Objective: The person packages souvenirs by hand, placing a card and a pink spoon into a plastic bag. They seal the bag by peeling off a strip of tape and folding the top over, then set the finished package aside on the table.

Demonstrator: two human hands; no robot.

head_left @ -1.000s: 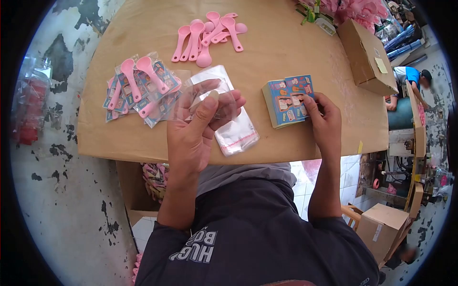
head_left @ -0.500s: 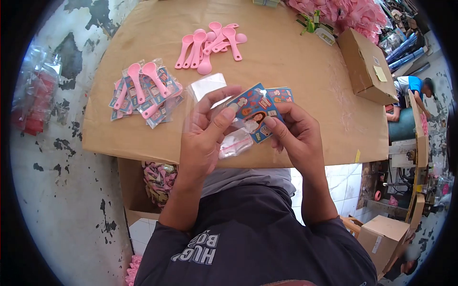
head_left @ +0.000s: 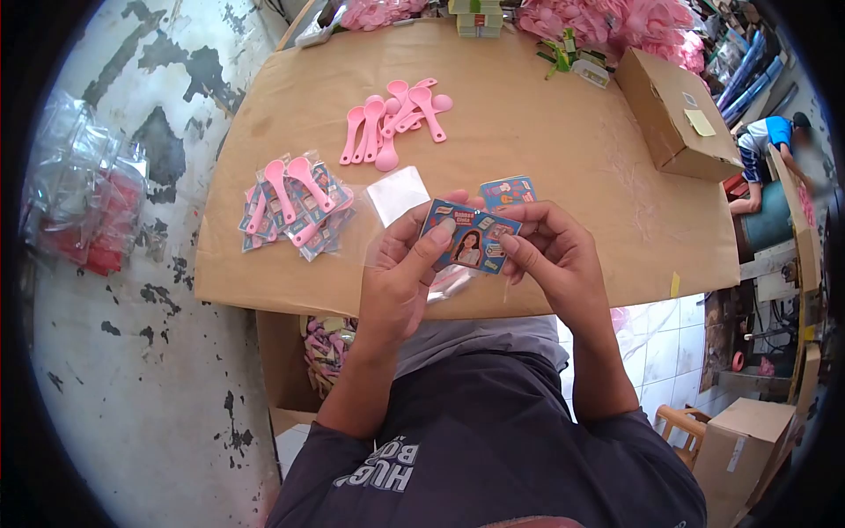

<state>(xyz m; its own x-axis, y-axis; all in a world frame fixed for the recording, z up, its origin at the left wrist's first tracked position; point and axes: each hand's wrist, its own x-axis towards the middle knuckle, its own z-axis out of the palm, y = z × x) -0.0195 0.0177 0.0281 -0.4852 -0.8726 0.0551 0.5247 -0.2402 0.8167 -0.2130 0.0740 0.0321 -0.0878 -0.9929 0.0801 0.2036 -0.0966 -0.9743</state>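
Observation:
Both my hands grip a printed blue card [head_left: 469,239] over the table's near edge. My left hand [head_left: 396,268] pinches its left side, thumb on top, with thin clear plastic showing beside the fingers. My right hand [head_left: 563,255] holds the right side between thumb and fingers. Just behind lies a stack of similar cards [head_left: 508,191]. A white sheet or stack [head_left: 392,198] is close to my left hand, and clear plastic bags [head_left: 451,283] lie partly hidden below the card. To the left is a pile of bagged cards with pink spoons [head_left: 299,211]; loose pink spoons [head_left: 374,123] lie farther back.
A cardboard box [head_left: 678,114] stands on the table's right side. Pink bagged items [head_left: 616,26] and small stacked packs [head_left: 477,19] line the far edge. Plastic bags [head_left: 88,194] hang on the left wall. Another person [head_left: 766,154] bends over work at far right.
The card has turned from a steep tilt to nearly level, its printed face now fuller in view. My hands stay on it. The camera view has shifted, showing more of the far edge.

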